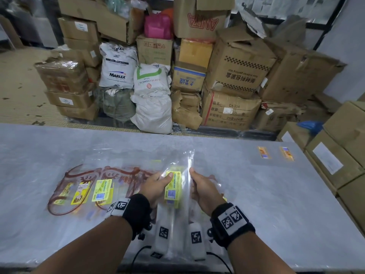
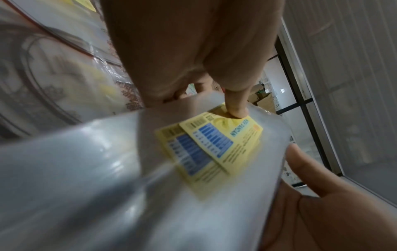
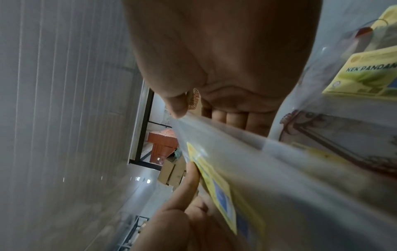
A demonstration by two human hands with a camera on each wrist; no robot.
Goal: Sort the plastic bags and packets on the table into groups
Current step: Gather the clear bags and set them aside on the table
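**Plastic bags: sorting is only partly done**

The plastic bags are spread on the grey table (image 1: 256, 194), and one clear bag (image 1: 178, 175) with a yellow label (image 1: 173, 187) is held up just above the table, in front of the person. It is gripped by both hands. The left hand (image 1: 156, 185) is closed on its left side, with the thumb (image 2: 236, 108) pressed on the top of the label and the other fingers curled behind the plastic. The right hand (image 1: 205, 189) pinches the right edge of the same bag between thumb and fingers, as is seen in the right wrist view.

To the left, a loose spread of bags (image 1: 88, 186) with brown printed pattern and yellow labels lies flat on the table, partly overlapping. Whether this is already a finished group cannot be told. More bags seem to lie under the hands. Far to the right, two small orange labels (image 1: 274, 153) are seen on flat clear plastic, well apart from the rest.

It is judged that the task is in its early or middle part: one bag is being handled, no clearly separated groups are formed, and most bags must still be placed.
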